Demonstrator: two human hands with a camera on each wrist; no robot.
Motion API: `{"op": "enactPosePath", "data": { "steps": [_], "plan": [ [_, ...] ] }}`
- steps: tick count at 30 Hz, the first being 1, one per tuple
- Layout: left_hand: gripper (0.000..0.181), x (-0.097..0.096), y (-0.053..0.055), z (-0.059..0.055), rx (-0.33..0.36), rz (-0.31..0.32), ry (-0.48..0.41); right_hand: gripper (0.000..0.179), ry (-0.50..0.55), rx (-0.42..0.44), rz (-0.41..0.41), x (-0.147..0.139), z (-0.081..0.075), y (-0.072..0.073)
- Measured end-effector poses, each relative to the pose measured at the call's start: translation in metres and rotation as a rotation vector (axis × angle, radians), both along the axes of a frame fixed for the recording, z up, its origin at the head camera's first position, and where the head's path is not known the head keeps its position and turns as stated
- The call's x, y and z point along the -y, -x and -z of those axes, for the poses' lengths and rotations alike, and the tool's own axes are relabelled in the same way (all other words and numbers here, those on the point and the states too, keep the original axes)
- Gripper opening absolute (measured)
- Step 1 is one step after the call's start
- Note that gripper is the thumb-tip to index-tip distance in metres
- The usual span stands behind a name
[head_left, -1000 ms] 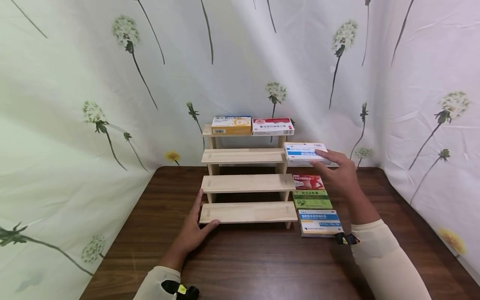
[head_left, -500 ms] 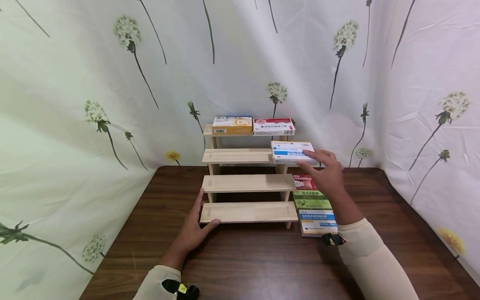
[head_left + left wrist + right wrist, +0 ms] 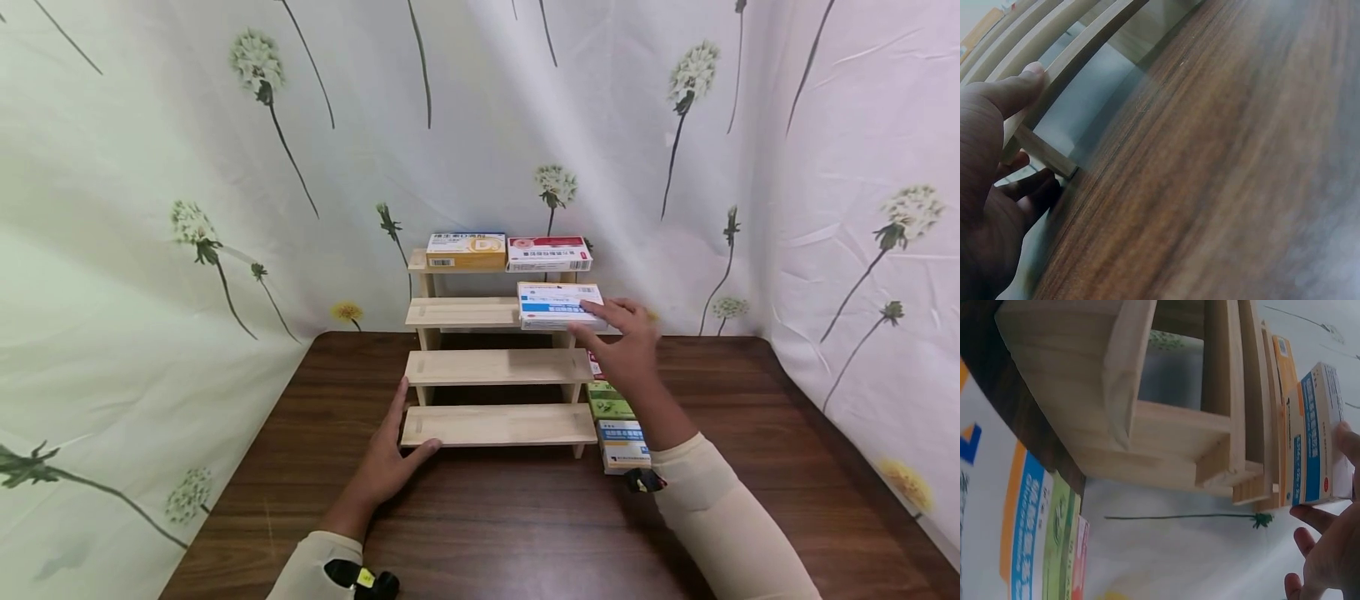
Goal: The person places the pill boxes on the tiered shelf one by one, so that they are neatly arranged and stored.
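A tiered wooden display rack (image 3: 498,425) stands on the table. My left hand (image 3: 386,462) grips its lower left corner. In the left wrist view the thumb (image 3: 1025,84) lies on the front edge of the lowest shelf, with the other fingers around its end. My right hand (image 3: 628,343) pinches a white and blue medicine box (image 3: 551,302) by its right end. That box lies flat over the right half of the second shelf from the top. The right wrist view shows the box (image 3: 1311,437) from the side, thumb and fingers at its near end.
The top shelf bears a yellow and white vitamin D box (image 3: 467,252) and a red and white medicine box (image 3: 549,254). Right of the rack, partly behind my right arm, lie a blue and white box (image 3: 624,446), a green box (image 3: 609,402) and a red box (image 3: 594,367).
My right hand has moved left with the white and blue medicine box, from beyond the second shelf's right end to over its right half. My left hand stays on the rack.
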State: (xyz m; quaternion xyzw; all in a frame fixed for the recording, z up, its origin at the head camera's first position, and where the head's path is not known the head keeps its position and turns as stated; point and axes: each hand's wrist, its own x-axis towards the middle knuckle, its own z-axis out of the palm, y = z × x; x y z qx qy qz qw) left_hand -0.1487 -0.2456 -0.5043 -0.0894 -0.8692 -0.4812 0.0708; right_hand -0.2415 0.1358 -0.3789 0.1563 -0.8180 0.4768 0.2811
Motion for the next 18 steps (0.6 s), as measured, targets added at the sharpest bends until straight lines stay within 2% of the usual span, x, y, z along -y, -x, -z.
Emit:
{"op": "enactPosePath", "data": {
  "steps": [4, 13, 18],
  "plan": [
    [0.116, 0.000, 0.001, 0.000, -0.001, 0.004, 0.001, 0.049, 0.020, -0.017, -0.008, 0.007, 0.002, 0.001],
    [0.116, 0.000, 0.000, 0.001, -0.012, 0.007, -0.001, 0.047, -0.025, -0.084, -0.010, 0.028, 0.007, 0.009],
    [0.115, 0.001, 0.001, 0.002, -0.014, 0.003, 0.008, 0.047, -0.042, -0.072, -0.005, 0.044, 0.006, 0.009]
  ]
}}
